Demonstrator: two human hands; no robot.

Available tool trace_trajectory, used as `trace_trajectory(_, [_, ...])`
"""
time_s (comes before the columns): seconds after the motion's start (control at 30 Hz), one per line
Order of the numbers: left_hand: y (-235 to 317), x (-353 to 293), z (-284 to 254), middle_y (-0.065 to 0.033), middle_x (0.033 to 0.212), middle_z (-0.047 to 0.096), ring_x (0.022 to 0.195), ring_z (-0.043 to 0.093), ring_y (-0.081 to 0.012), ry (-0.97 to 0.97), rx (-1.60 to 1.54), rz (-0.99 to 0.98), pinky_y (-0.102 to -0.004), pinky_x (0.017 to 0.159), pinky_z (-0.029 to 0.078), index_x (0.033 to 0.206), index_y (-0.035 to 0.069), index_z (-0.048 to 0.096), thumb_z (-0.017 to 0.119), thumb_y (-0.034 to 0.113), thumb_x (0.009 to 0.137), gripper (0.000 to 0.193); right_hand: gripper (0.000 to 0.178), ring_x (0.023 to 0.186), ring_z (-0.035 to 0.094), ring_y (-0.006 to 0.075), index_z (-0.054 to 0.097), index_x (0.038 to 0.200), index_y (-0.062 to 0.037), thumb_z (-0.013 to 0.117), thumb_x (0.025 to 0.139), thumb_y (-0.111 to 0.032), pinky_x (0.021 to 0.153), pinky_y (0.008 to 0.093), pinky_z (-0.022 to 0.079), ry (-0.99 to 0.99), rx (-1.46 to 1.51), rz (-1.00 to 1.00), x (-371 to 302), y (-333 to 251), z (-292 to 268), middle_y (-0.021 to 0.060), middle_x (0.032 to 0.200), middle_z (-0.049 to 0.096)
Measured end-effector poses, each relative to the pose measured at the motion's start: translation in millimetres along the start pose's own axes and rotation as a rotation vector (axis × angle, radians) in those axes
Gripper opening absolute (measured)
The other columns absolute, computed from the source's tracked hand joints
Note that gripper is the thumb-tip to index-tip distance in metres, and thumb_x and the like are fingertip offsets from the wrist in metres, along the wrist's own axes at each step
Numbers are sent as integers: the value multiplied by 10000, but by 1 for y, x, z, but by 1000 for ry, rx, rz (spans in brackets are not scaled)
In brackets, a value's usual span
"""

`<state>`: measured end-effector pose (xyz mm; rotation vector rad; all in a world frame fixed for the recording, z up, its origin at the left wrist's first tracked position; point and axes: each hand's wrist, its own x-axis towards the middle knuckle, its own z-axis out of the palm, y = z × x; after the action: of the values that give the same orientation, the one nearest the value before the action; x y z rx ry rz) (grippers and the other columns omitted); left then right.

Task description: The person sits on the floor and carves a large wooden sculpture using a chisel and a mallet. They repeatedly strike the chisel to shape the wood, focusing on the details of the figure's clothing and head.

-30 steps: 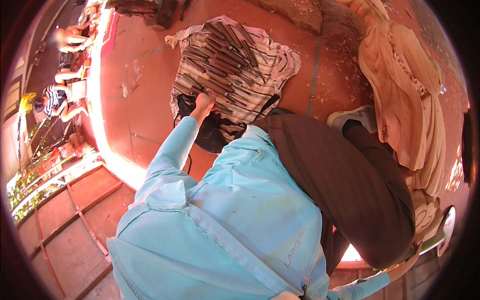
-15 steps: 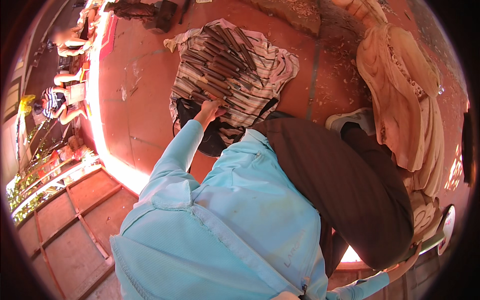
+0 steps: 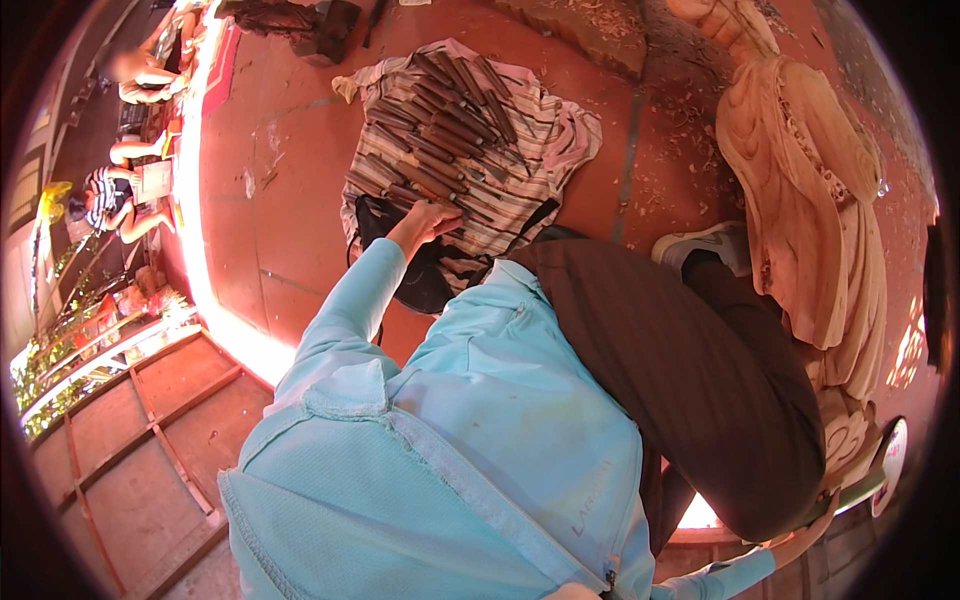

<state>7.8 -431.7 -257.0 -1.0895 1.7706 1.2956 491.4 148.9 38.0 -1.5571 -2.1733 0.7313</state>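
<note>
The left hand [image 3: 430, 222] reaches over the near-left part of a striped cloth [image 3: 572, 132], its fingers drawn in close together beside the nearest wood-carving chisels [image 3: 440, 130]. Whether one of them is in its grasp cannot be told.

The chisels lie in an overlapping pile from the cloth's far edge down its middle and left side, most with brown handles toward the far left and thin metal blades toward the near right. The cloth itself is spread unevenly on a red floor [image 3: 290, 200], its right edge crumpled. A black item [image 3: 424, 287] lies at its near-left corner, just below the left hand.

The right hand [image 3: 820, 522] is low at the far right, past the knee of the dark brown trousers [image 3: 690, 370], next to a green piece [image 3: 864, 487]; its grip cannot be made out. Near it is the lower end of a carved wooden statue [image 3: 800, 190] with draped folds, which extends along the right side of the floor. Wood shavings [image 3: 685, 170] are scattered between statue and cloth. A grey shoe [image 3: 705, 243] rests beside the statue, and a seated person [image 3: 112, 195] in a striped top is well off to the left.
</note>
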Motion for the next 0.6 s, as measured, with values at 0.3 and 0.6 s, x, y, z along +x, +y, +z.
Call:
trace_trajectory(0.3, [-4,-1,-4,-193,1006,631,846,663,-265,-28,4,-32,-296,741,598,890,-103,642,671,-35,798,117,458,1130,508,198,513,1319,-111,409,874,-121,963,285,424,-32,118,100,11,21,-13,101,1223,497])
trace_trajectory(0.6, [44,-29,63,-152,652,649,542,623,-217,-129,688,529,-337,514,487,785,-81,646,604,255,882,352,498,1106,506,202,490,1338,-109,460,841,-98,942,294,432,-33,89,66,5,17,-14,95,1231,490])
